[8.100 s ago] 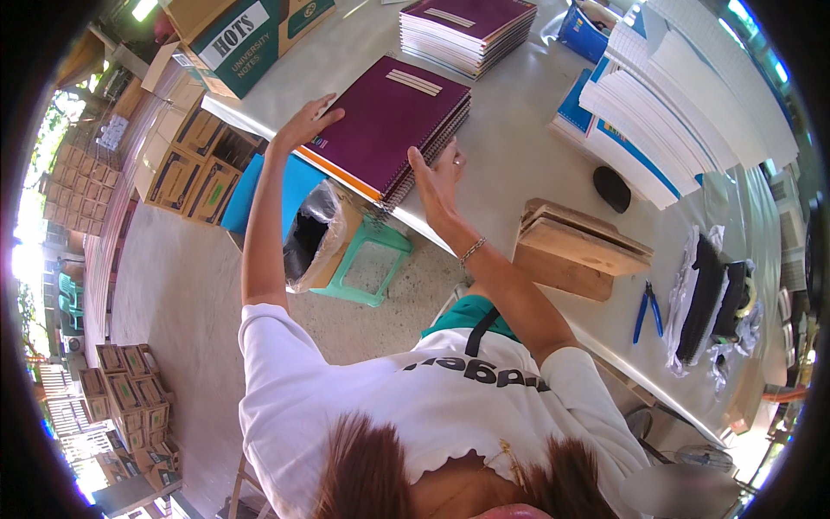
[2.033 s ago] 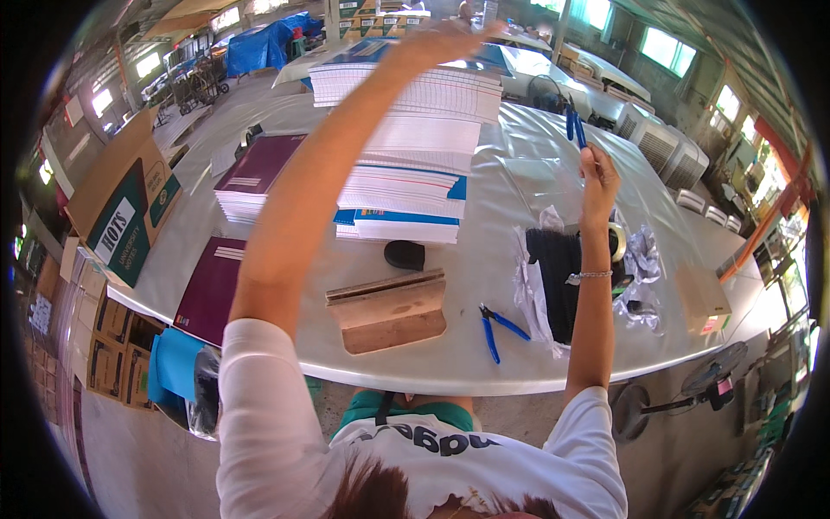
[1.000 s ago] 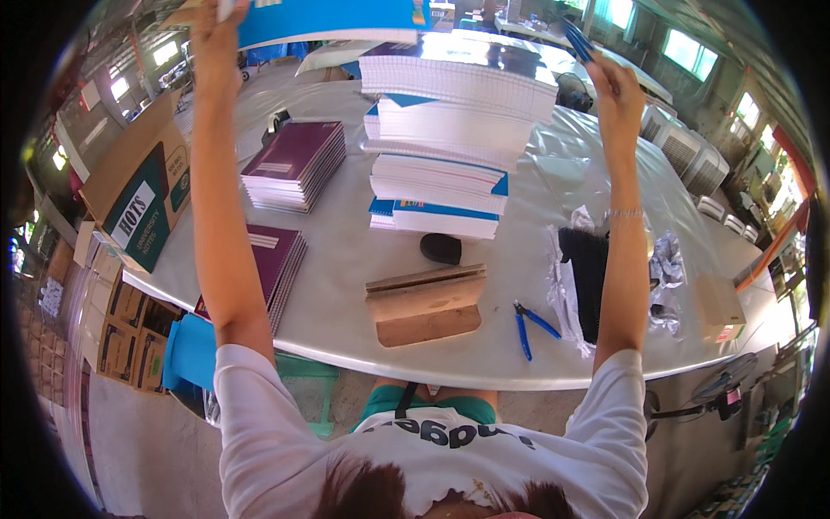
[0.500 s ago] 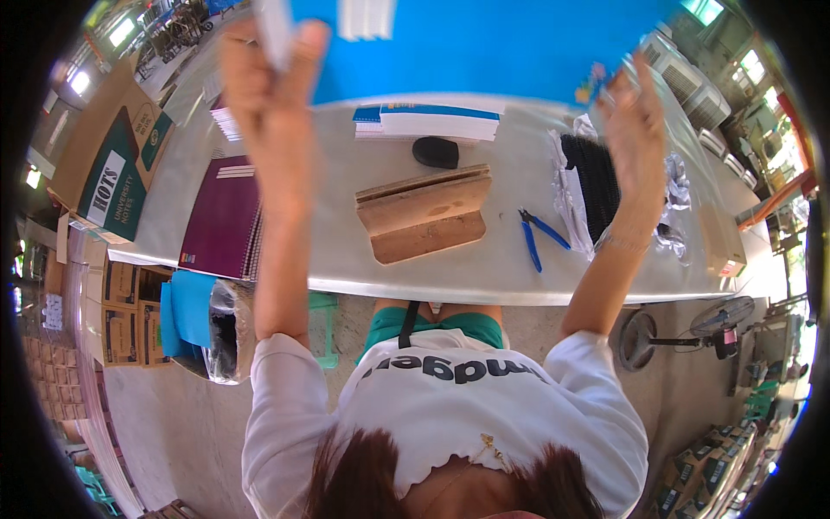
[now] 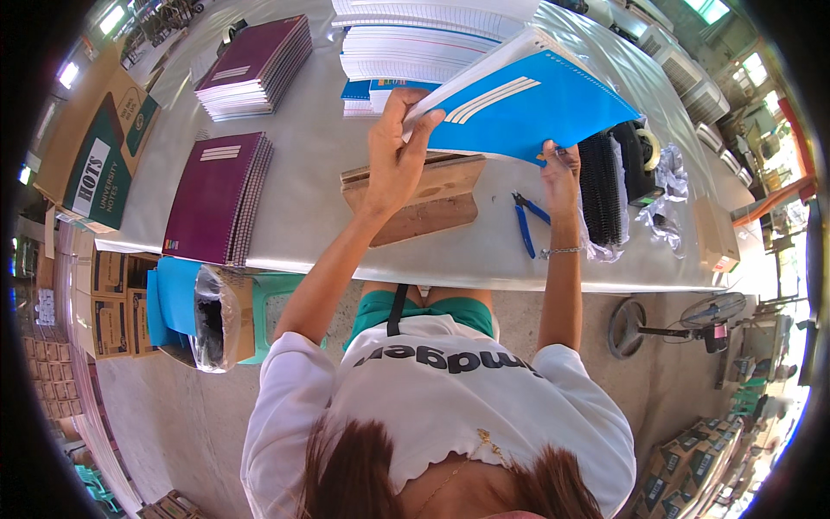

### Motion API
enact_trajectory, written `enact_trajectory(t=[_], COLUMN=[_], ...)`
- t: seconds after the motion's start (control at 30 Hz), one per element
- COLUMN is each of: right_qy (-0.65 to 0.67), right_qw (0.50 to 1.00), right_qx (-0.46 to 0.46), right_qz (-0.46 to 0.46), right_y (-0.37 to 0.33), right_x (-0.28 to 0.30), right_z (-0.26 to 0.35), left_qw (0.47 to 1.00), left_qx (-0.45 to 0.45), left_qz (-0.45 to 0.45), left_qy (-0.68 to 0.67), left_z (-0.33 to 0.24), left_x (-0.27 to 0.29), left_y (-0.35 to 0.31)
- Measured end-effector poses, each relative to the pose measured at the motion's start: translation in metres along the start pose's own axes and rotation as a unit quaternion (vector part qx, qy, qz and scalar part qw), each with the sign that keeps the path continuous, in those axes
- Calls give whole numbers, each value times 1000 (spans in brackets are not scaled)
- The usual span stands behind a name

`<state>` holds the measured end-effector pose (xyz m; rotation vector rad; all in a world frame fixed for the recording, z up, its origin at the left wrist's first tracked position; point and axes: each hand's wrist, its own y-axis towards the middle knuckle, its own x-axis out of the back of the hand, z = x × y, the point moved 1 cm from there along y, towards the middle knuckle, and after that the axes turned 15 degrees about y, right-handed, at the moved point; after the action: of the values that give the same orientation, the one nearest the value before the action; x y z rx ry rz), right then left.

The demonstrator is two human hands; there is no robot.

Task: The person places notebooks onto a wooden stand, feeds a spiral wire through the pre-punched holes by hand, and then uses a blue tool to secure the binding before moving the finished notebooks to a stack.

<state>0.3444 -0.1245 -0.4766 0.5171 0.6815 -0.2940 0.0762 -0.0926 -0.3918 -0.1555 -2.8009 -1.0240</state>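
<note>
A blue-covered notebook (image 5: 527, 108) with white stripes is held tilted above the table. A row of small holes runs along its far edge. My left hand (image 5: 399, 147) grips its left edge, thumb on the cover and fingers behind. At the near right corner, my right hand (image 5: 560, 177) pinches the notebook. Below lies a grooved wooden block (image 5: 428, 212), partly hidden by my left hand and forearm. Blue-handled cutting pliers (image 5: 527, 227) rest beside my right wrist. Right of that hand is a bundle of black binding coils (image 5: 603, 195) on white wrapping.
Stacked white pages and notebooks (image 5: 415, 56) stand at the far middle. Purple spiral notebooks form a stack (image 5: 251, 69) and a nearer pile (image 5: 214, 195) on the left. A carton (image 5: 95, 164) sits at the left edge. A tape roll (image 5: 648, 149) and crumpled plastic (image 5: 666, 212) lie right.
Both hands have brought the blue notebook nearer and tilted it, its right side swinging toward me. The far page stacks now show. The head view has shifted.
</note>
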Motion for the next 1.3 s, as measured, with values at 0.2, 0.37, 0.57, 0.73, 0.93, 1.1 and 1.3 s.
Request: enact_trajectory(t=[0.2, 0.37, 0.57, 0.73, 0.93, 1.1, 1.3], right_qy=[-11, -265, -591, -778, -739, -706, -689], right_qw=[999, 953, 736, 602, 664, 693, 708], right_qx=[-43, -111, 181, 51, -23, -7, 31], right_qz=[-6, 97, 277, -172, -109, -145, -152], right_y=[-16, -47, -36, 49, 88, 83, 88], right_x=[6, 21, -11, 77, 225, 188, 177], right_z=[-19, -48, -30, 63, 97, 106, 129], left_qw=[996, 986, 975, 976, 992, 972, 960], left_qx=[7, 110, 205, 204, 93, 173, 170], left_qz=[31, -80, -25, -2, -70, -131, -184], left_qy=[87, 96, 83, 72, 52, 86, 129], left_z=[-3, 20, 59, 87, 74, 33, 30], left_x=[19, 61, 103, 138, 129, 119, 110], left_y=[-10, -53, -82, -67, -38, -13, -5])
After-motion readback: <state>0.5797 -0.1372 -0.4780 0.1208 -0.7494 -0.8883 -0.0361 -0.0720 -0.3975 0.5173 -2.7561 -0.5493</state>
